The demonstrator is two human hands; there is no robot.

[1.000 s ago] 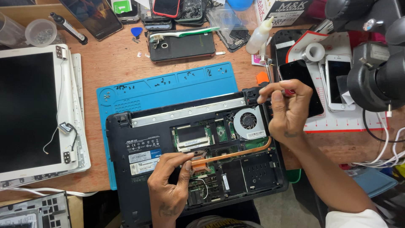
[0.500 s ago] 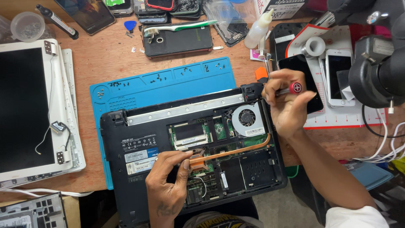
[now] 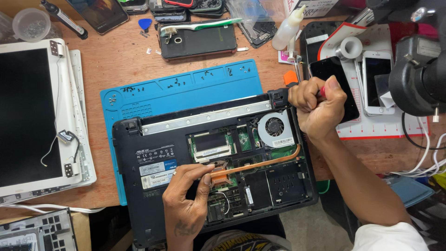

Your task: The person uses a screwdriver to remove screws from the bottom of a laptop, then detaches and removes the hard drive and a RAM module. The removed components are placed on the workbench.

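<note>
A workbench seen from above. At far left lies a detached white laptop screen panel [image 3: 32, 116], face up on the wooden table [image 3: 121, 60]. To its right, a blue work mat [image 3: 176, 90] holds small loose screws in its trays. On the mat's near part sits an opened black laptop base [image 3: 153, 186], its bottom cover off and circuit boards exposed.

The left hand [image 3: 188, 204] reaches in from below; thumb and forefinger pinch the copper block at the left end of a copper heat pipe [image 3: 260, 162], the other fingers curled. The pipe runs rightward and bends up beside the round cooling fan [image 3: 275, 128] near the base's right rear corner.

The right hand [image 3: 316, 109] is closed in a fist around a red-handled screwdriver [image 3: 321, 91], working at the corner just beside the fan; the tip is hidden.

To do this well, it seems wise to keep the driver upright and seated in the screw, and steady the copper end gently so the thin pipe does not bend.

Phones [image 3: 377, 81] and tools lie further right.
</note>
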